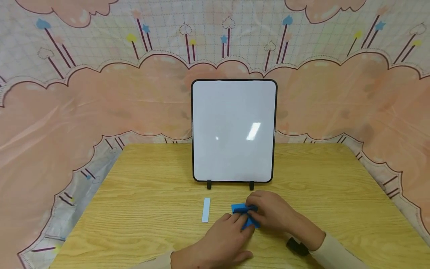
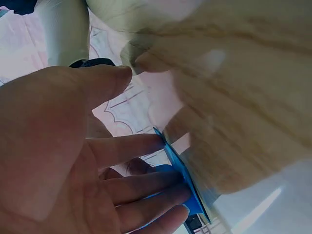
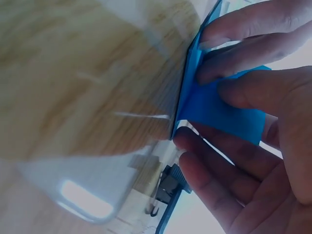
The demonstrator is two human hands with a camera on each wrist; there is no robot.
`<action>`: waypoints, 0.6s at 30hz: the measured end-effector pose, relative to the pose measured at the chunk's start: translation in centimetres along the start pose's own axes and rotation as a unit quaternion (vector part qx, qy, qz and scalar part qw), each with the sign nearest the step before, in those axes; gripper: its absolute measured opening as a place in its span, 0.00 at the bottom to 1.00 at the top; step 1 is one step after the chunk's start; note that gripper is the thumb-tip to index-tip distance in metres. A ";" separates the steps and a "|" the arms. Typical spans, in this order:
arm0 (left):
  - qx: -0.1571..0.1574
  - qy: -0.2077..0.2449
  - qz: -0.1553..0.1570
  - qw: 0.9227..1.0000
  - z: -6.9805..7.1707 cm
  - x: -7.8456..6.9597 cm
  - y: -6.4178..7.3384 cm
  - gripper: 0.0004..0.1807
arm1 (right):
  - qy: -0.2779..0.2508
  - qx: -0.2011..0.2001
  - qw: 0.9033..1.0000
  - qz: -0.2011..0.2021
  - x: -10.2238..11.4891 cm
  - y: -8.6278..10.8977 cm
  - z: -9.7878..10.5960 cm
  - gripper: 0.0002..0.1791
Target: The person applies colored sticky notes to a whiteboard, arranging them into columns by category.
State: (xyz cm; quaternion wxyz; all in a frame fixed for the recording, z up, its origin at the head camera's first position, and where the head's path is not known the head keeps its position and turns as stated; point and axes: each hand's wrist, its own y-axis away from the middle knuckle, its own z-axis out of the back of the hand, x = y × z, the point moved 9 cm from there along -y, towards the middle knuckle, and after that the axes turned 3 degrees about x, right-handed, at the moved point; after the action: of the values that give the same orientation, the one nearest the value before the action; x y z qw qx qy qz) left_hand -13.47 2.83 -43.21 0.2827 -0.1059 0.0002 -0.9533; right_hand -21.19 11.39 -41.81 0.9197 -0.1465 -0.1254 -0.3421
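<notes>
A piece of blue paper (image 1: 250, 222) with a raised fold lies on the table between both hands. My left hand (image 1: 221, 239) presses it down with extended fingertips, its thumb held apart. On the far right side, my right hand (image 1: 272, 211) pinches the raised flap between thumb and fingers. The right wrist view shows that flap (image 3: 239, 117) standing up from the flat part, with the thumb on its face and fingers behind. In the left wrist view, the paper's edge (image 2: 183, 170) runs along the tabletop under the fingertips.
Left of the paper lies a narrow pale strip (image 1: 206, 210). A black-framed whiteboard (image 1: 234, 130) stands upright on small black feet behind the hands. Below the right forearm is a short black object (image 1: 297, 246). A patterned cloth (image 1: 147, 97) hangs behind the wooden table (image 1: 144, 186).
</notes>
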 end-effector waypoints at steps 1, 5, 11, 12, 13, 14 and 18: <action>-0.001 0.001 0.001 1.000 0.0 0.0 0.0 0.37 | 0.001 0.002 1.000 -0.001 0.0 -0.1 0.0 0.07; -0.011 -0.006 0.007 1.000 0.1 0.1 -0.1 0.34 | 0.017 0.010 1.000 -0.005 0.1 -0.4 -0.2 0.09; 0.000 0.015 0.010 1.000 0.1 0.5 -0.3 0.31 | 0.046 0.023 0.999 -0.007 0.2 -1.3 -0.4 0.08; 0.002 0.021 0.009 1.000 0.1 0.6 -0.3 0.31 | 0.049 0.026 0.998 -0.008 0.1 -1.4 -0.5 0.08; 0.002 0.024 0.008 1.000 0.1 0.6 -0.3 0.30 | 0.052 0.028 0.998 -0.010 0.1 -1.6 -0.5 0.08; 0.003 0.026 0.007 1.000 0.2 0.7 -0.3 0.30 | 0.055 0.031 0.998 -0.011 0.1 -1.7 -0.6 0.07; -0.007 0.028 0.001 1.000 0.3 0.8 -0.4 0.28 | 0.072 0.043 0.996 -0.012 0.2 -2.2 -0.8 0.07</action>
State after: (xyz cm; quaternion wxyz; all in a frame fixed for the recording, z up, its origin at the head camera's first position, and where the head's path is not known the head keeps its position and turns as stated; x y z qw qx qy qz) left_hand -14.30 2.71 -42.76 0.2830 -0.0815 0.0149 -0.9555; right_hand -22.46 9.41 -42.07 0.9277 -0.0804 -0.0748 -0.3568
